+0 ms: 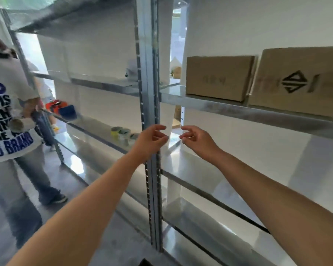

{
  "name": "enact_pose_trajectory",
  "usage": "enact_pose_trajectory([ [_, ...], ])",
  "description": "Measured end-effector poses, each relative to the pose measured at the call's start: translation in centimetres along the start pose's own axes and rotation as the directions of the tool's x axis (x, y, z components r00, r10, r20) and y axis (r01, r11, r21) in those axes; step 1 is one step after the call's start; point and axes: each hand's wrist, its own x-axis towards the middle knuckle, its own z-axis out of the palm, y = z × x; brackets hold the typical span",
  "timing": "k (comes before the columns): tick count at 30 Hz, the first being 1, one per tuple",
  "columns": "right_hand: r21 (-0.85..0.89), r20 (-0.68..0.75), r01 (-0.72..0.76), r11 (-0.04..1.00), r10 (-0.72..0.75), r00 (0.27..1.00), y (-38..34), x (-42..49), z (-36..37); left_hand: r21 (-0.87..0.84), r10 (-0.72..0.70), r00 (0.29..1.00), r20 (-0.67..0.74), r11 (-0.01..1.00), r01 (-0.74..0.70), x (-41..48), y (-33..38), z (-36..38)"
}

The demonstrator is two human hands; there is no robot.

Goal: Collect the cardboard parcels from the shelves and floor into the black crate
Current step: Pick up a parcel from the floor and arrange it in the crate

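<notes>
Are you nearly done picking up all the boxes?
Not nearly. Nothing shows as done, since the black crate can't be made out in this view. In hand: nothing; the left hand and right hand are both empty, raised below the shelf. Left: the plain parcel and the logo parcel on it.

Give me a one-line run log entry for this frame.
phase: reaching | left hand: open, empty | right hand: open, empty | parcels on shelf: plain box, logo box | crate: unseen
</notes>
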Motion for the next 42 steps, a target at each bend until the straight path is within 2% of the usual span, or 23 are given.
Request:
enact_pose_trajectory([
  [4, -0.024, -0.152, -0.090, 0.996, 0.085, 0.985, 1.1, -3.9, -5.1, -0.054, 0.121, 0.980, 0.156, 0.992, -0.114, 0.6, 3.1, 4.6],
  [7, -0.048, -0.267, -0.166, 0.985, 0.148, 0.952, 2.1, -8.2, -9.8, -0.103, 0.201, 0.940, 0.275, 0.978, -0.179, 0.5, 6.2, 9.5],
  [14, -0.049, -0.536, -0.300, 0.953, 0.228, 0.813, 2.9, -19.4, -20.5, -0.222, 0.349, 0.821, 0.451, 0.935, -0.276, -2.2, 14.9, 21.1],
  [19, -0.066, -0.688, -0.374, 0.925, 0.229, 0.688, 3.0, -29.4, -28.3, -0.350, 0.446, 0.695, 0.564, 0.891, -0.287, -7.3, 22.2, 30.4],
  [30, -0.043, -0.873, -0.551, 0.833, 0.237, 0.427, 2.9, -51.6, -41.0, -0.554, 0.605, 0.452, 0.656, 0.792, -0.255, -21.6, 36.2, 47.9],
  [36, 0.018, -0.930, -0.617, 0.787, 0.240, 0.280, 2.9, -60.6, -45.2, -0.613, 0.644, 0.319, 0.696, 0.763, -0.205, -28.0, 40.6, 54.5],
  [42, 0.125, -0.968, -0.648, 0.751, 0.237, 0.087, 3.8, -68.7, -47.3, -0.636, 0.662, 0.156, 0.733, 0.749, -0.186, -32.8, 43.5, 60.9],
])
